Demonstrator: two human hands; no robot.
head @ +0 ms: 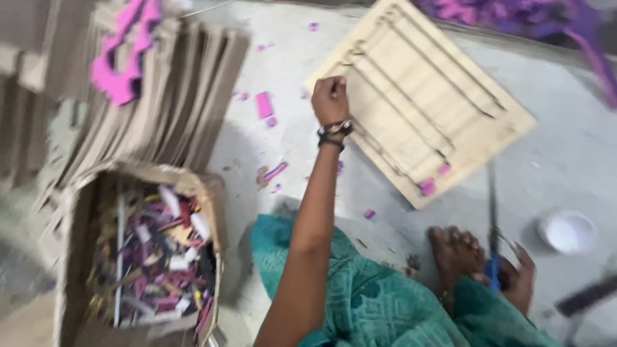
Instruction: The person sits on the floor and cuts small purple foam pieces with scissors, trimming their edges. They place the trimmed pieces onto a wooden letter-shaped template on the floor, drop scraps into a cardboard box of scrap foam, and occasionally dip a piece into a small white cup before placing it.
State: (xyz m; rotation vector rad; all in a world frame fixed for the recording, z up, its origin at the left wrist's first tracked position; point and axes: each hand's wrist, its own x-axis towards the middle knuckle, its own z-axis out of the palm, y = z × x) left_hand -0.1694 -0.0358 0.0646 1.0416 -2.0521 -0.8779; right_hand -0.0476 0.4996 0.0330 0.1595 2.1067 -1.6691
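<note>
Left hand: the left hand [330, 97] reaches forward with its fingers curled together on the near corner of a wooden die board [421, 103], touching its edge; dark bangles sit at the wrist.
Right hand: the right hand [514, 273] is low at the right, closed around the blue handle of a thin dark tool [493, 218] that stands upright from the fist; the view is blurred, so the exact kind of tool cannot be told.
Wooden die board: pale, rectangular, lying flat and turned at an angle on the grey floor [565, 154], ahead of both hands; dark thin lines run across its face, and 2 small pink foam pieces [427, 186] sit near its edge closest to the right hand.
Between the hands: a bare foot [453, 247] just beside the right hand, and teal patterned cloth [360, 295] under the left forearm.
Left of the left hand: a leaning stack of brown cardboard sheets [186, 90] with a pink cut-out scrap [122, 61] on top, well apart from the hand.
Below that stack: an open cardboard box [83, 212], near the left elbow, filled with mixed offcuts [157, 254] in purple, white, red and tan.
Right of the right hand: a small round white dish [568, 231], near but not touching.
Floor scraps: small pink and purple bits [264, 105] scattered around the left hand.
Far side: a purple heap [514, 13] beyond the board, blurred.
</note>
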